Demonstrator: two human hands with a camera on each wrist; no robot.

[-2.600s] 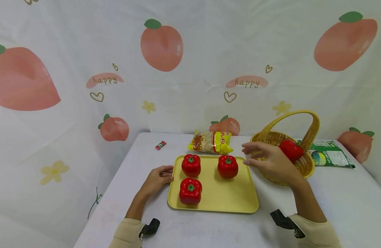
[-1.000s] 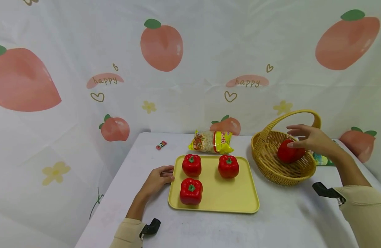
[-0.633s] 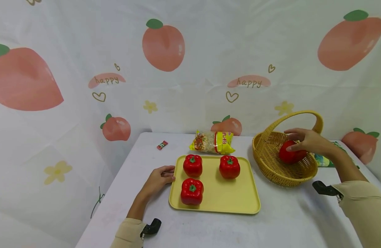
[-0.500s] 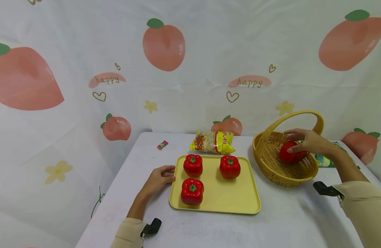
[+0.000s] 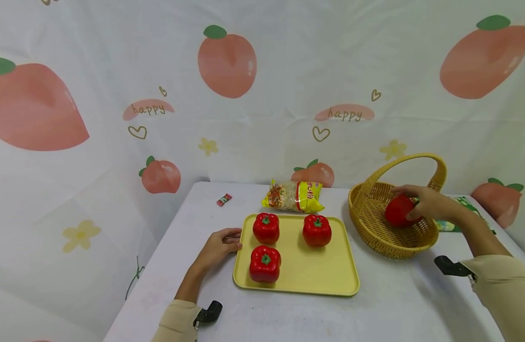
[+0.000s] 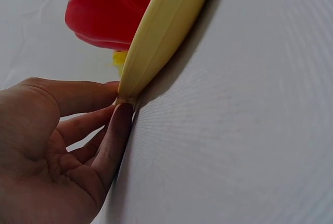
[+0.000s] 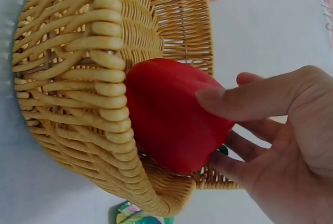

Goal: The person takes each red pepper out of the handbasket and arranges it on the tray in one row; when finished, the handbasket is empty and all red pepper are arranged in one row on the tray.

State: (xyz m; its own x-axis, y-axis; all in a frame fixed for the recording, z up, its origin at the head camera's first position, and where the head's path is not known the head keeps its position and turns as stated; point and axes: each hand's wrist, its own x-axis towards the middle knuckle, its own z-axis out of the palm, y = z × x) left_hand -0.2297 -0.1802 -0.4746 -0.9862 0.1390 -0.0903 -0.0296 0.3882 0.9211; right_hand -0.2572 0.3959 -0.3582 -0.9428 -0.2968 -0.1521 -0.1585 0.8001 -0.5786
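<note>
Inside the yellow wicker basket (image 5: 373, 237), a red bell pepper (image 5: 398, 212) is held by my right hand (image 5: 433, 205). The right wrist view shows the thumb on the side of this pepper (image 7: 174, 115) and the other fingers around its stem end, partly hidden. My left hand (image 5: 215, 249) is at the left edge of the yellow tray (image 5: 313, 270). In the left wrist view its thumb and fingers pinch the tray rim (image 6: 161, 31). On the tray stand three red bell peppers, one at back left (image 5: 266, 229), one at front left (image 5: 264, 265) and one at back right (image 5: 316, 231).
Behind the tray lies a yellow food packet (image 5: 293, 195). A small red wrapped packet (image 5: 224, 199) lies at the back left of the white table (image 5: 288, 318). A green packet (image 5: 467, 209) is partly hidden behind the basket and right arm. The basket's handle (image 5: 386, 166) arches upward.
My right hand has moved from beside the tray's right edge to the basket, lowered onto the pepper there and taken hold of it. The left hand has stayed at the tray.
</note>
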